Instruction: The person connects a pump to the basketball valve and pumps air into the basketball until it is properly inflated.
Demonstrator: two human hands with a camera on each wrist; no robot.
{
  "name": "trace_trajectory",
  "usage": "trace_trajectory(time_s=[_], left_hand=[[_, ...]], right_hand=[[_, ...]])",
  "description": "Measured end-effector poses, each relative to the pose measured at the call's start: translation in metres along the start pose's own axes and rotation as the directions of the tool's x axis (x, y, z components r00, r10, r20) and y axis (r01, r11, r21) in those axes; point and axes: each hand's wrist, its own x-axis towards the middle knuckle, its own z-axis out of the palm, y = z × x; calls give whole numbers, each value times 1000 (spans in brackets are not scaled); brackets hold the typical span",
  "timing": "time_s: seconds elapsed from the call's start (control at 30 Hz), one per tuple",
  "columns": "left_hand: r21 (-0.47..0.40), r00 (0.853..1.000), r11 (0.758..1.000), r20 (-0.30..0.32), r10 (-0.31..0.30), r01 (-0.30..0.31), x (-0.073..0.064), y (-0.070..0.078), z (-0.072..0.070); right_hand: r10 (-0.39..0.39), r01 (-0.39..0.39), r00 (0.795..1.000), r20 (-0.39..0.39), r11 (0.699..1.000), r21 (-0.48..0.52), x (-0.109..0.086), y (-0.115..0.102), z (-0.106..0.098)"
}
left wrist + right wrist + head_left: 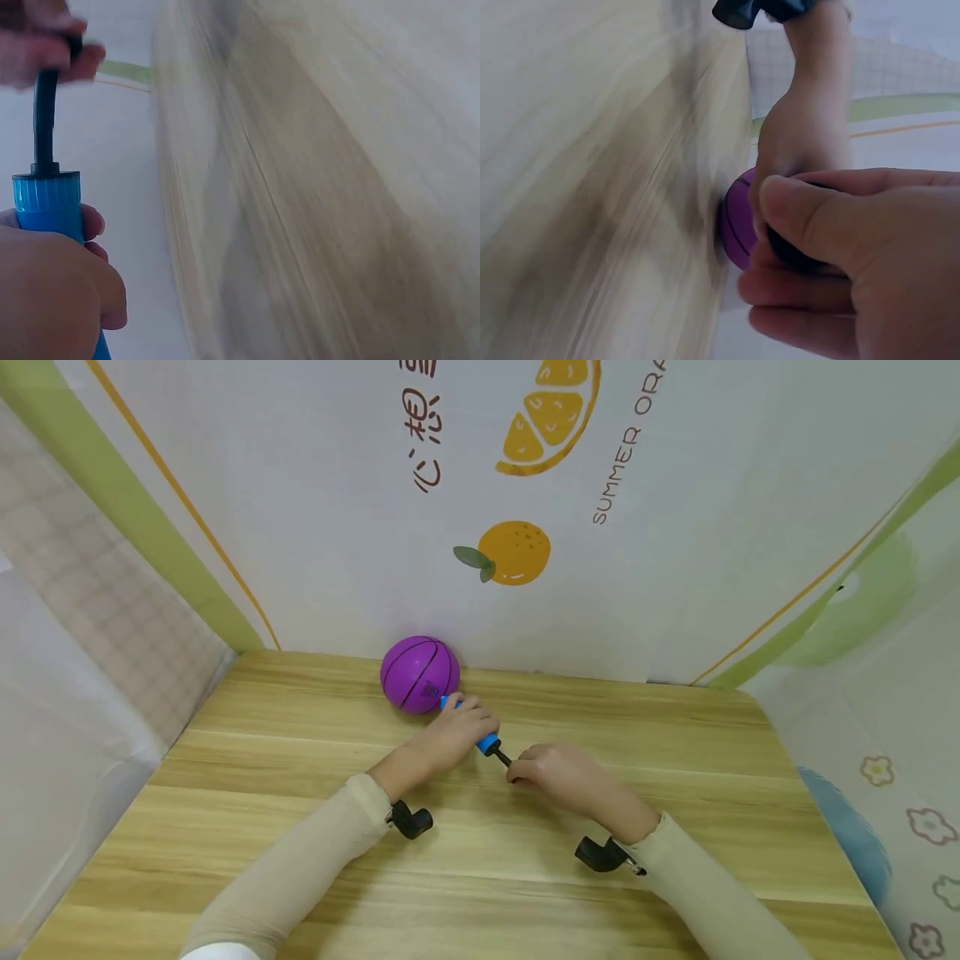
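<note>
My left hand (456,733) grips the blue barrel of a hand pump (488,744), held above the table. In the left wrist view the ribbed blue cap of the pump (48,201) shows above the curled fingers. A thin black stem (44,124) comes out of this cap. At the stem's far end, my right hand (566,778) pinches a black end piece (73,45) between thumb and fingers. A purple ball with black basketball lines (418,673) sits just beyond the pump's other end; whether they touch is hard to tell.
Underneath is a wood-grain table (480,877). A white curtain (337,543) with orange prints rises along the table's back edge, right behind the ball. More cloth hangs at both sides. Each wrist carries a black camera mount (412,820).
</note>
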Motion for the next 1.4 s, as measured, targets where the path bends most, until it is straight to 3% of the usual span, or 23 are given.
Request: trace_trajectory(time_s=[0.3, 0.67, 0.87, 1.03, 1.4], left_hand=[[-18, 999, 1000, -36, 8, -9, -3, -2, -4], [-30, 998, 999, -61, 21, -23, -5, -3, 0], [-31, 999, 999, -35, -25, 24, -3, 1, -3], [-15, 999, 999, 3, -41, 41, 0, 6, 0], [-12, 999, 999, -13, -36, 36, -3, 14, 7]], right_hand=[[3, -4, 1000, 7, 998, 61, -33, -13, -16], [-29, 36, 997, -68, 995, 96, -43, -17, -18], [-67, 68, 988, -142, 998, 1, -34, -11, -10], [-35, 34, 993, -112, 999, -11, -18, -5, -3], [32, -32, 998, -50, 999, -5, 11, 2, 11]])
